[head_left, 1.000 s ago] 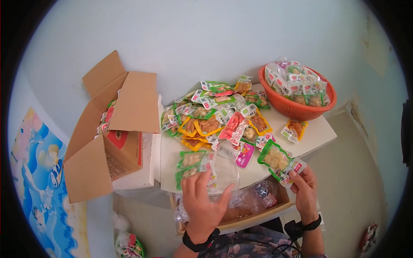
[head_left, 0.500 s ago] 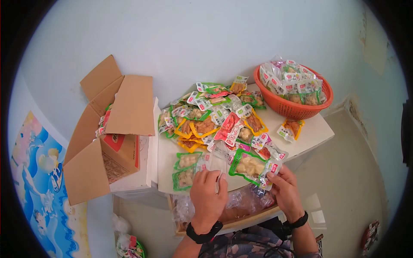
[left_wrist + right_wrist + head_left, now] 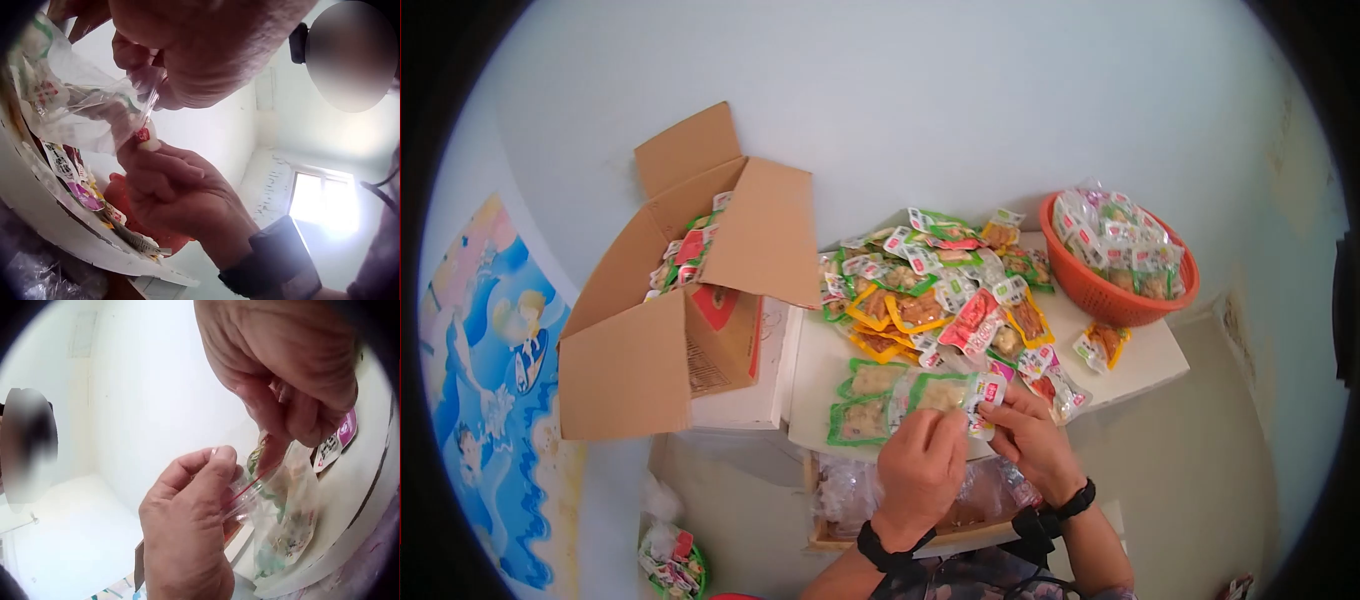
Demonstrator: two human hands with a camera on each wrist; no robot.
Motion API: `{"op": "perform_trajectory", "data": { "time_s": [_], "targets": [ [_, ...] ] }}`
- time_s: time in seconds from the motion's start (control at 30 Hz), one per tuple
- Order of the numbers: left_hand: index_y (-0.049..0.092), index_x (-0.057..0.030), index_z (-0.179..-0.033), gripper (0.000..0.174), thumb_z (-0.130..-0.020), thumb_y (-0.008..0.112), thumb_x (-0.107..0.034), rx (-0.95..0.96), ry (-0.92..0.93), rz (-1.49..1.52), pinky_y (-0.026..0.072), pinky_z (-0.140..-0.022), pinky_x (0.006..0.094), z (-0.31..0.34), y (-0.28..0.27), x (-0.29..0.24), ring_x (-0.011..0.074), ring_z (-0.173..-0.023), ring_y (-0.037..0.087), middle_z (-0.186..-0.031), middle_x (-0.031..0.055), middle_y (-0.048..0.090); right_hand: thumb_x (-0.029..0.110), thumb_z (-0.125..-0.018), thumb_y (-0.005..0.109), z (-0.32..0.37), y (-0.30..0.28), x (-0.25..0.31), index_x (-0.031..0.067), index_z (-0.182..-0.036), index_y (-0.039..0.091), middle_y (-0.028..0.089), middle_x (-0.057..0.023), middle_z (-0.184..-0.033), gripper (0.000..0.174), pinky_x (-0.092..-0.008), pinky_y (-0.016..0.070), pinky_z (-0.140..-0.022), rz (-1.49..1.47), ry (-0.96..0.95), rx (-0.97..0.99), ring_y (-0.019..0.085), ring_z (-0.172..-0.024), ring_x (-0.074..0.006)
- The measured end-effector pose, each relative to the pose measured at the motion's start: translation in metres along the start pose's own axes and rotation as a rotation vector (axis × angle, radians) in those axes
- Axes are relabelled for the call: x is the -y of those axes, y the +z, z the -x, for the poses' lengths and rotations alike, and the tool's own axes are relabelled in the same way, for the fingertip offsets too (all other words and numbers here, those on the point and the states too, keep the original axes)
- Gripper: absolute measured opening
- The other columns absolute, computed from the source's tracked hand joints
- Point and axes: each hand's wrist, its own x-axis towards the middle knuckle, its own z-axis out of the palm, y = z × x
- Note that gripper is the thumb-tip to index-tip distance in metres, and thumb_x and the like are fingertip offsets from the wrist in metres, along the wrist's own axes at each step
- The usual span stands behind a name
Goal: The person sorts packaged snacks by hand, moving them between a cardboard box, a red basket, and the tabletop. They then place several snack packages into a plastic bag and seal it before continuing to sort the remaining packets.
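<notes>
My left hand (image 3: 920,470) pinches the mouth edge of a clear zip bag (image 3: 306,506), whose red zip line shows in the right wrist view. Two green-edged snack packets (image 3: 862,420) lie flat inside it on the tabletop. With thumb and fingers my right hand (image 3: 1038,445) grips the white label end of another green-edged packet (image 3: 983,393). That packet's pale food end overlaps the bag opening, close to the left fingers. Behind the hands spreads a pile of mixed snack packets (image 3: 920,310), with green, yellow and red edges.
An open cardboard box (image 3: 622,375) with packets inside stands at left. An orange basket (image 3: 1105,300) of bagged packets sits at back right, near a single yellow packet (image 3: 1102,346). Below the white tabletop (image 3: 1145,365), an open drawer (image 3: 975,535) holds clear plastic bags.
My right hand has carried the green-edged packet leftward to the clear bag's mouth. My left hand went from spread fingers to pinching the bag's edge. The head view has shifted slightly.
</notes>
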Motion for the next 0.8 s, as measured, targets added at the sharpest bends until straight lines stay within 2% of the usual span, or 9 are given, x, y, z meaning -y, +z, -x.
{"op": "perform_trajectory", "data": {
  "time_s": [0.07,0.1,0.2,0.3,0.4,0.47,0.57,0.7,0.8],
  "targets": [
    [0.072,-0.0066,-0.104,0.021,-0.084,0.075,0.000,-0.016,0.016,0.011,0.0517,-0.060,0.0386,0.002,0.001,0.002,0.0288,-0.073,0.065,-0.087,0.0091,0.063,0.010,-0.102,0.062,-0.014,0.004,-0.009,0.0040,-0.117,0.067,0.068,0.0016,-0.088,0.016,-0.0200,0.0272,-0.042,-0.066,0.016,0.053,0.042,-0.046,-0.0035],
    [0.072,-0.0065,-0.104,0.022,-0.083,0.075,0.000,-0.012,0.018,0.020,0.0520,-0.060,0.0383,0.001,0.000,0.002,0.0285,-0.073,0.066,-0.087,0.0091,0.063,0.010,-0.102,0.062,-0.020,0.007,-0.013,0.0042,-0.118,0.067,0.067,0.0023,-0.086,0.017,-0.0194,0.0252,-0.042,-0.074,0.020,0.042,0.043,-0.048,-0.0018],
    [0.073,-0.0059,-0.106,0.025,-0.082,0.075,0.001,-0.009,0.034,0.050,0.0529,-0.061,0.0373,0.000,-0.002,0.000,0.0278,-0.075,0.067,-0.089,0.0089,0.064,0.009,-0.102,0.064,-0.040,0.014,-0.025,0.0045,-0.121,0.065,0.068,0.0012,-0.093,0.020,-0.0206,0.0384,-0.048,-0.062,0.035,-0.013,0.055,-0.061,-0.0040],
    [0.073,-0.0047,-0.107,0.027,-0.081,0.075,0.001,-0.016,0.068,0.067,0.0535,-0.062,0.0368,0.000,-0.002,0.000,0.0275,-0.077,0.067,-0.092,0.0091,0.065,0.009,-0.101,0.066,-0.041,0.042,-0.015,0.0044,-0.126,0.063,0.069,-0.0005,-0.105,0.026,-0.0252,0.0522,-0.064,-0.055,-0.017,-0.064,0.065,-0.084,-0.0086],
    [0.073,-0.0038,-0.107,0.027,-0.081,0.076,0.000,-0.015,0.086,0.082,0.0537,-0.062,0.0365,0.001,0.000,0.001,0.0280,-0.078,0.068,-0.094,0.0096,0.066,0.009,-0.100,0.069,-0.059,0.029,-0.022,0.0044,-0.129,0.062,0.069,-0.0021,-0.115,0.030,-0.0304,0.0570,-0.081,0.044,-0.046,0.102,0.067,-0.100,-0.0135],
    [0.072,-0.0033,-0.108,0.028,-0.081,0.077,-0.002,-0.040,0.082,0.091,0.0534,-0.062,0.0364,0.001,0.000,0.005,0.0285,-0.078,0.068,-0.094,0.0101,0.066,0.009,-0.100,0.068,-0.057,0.029,-0.023,0.0053,-0.128,0.062,0.070,-0.0013,-0.113,0.029,-0.0286,0.0560,-0.078,-0.009,-0.036,0.047,0.067,-0.097,-0.0120],
    [0.069,-0.0018,-0.115,0.034,-0.084,0.078,-0.008,-0.029,0.010,0.172,0.0540,-0.072,0.0425,0.002,-0.014,0.007,0.0333,-0.085,0.067,-0.096,0.0119,0.066,0.009,-0.101,0.067,-0.037,0.030,-0.009,0.0068,-0.128,0.062,0.070,0.0004,-0.108,0.027,-0.0240,0.0525,-0.068,-0.029,0.035,-0.034,0.065,-0.087,-0.0078],
    [0.061,0.0011,-0.128,0.042,-0.090,0.073,-0.013,0.000,-0.106,-0.054,0.0471,-0.096,0.0502,0.014,-0.041,0.033,0.0402,-0.110,0.060,-0.114,0.0181,0.065,0.010,-0.101,0.066,-0.027,0.013,-0.013,0.0078,-0.127,0.063,0.070,0.0025,-0.101,0.026,-0.0184,0.0419,-0.052,-0.121,0.017,-0.029,0.059,-0.070,-0.0013],
    [0.057,0.0021,-0.134,0.045,-0.093,0.067,-0.011,0.014,-0.196,-0.216,0.0393,-0.110,0.0523,0.018,-0.047,0.060,0.0433,-0.130,0.050,-0.130,0.0201,0.060,0.010,-0.102,0.066,-0.030,0.006,-0.026,0.0074,-0.127,0.063,0.070,0.0024,-0.101,0.025,-0.0176,0.0378,-0.046,-0.149,0.015,-0.040,0.054,-0.063,-0.0001]
  ]
}}
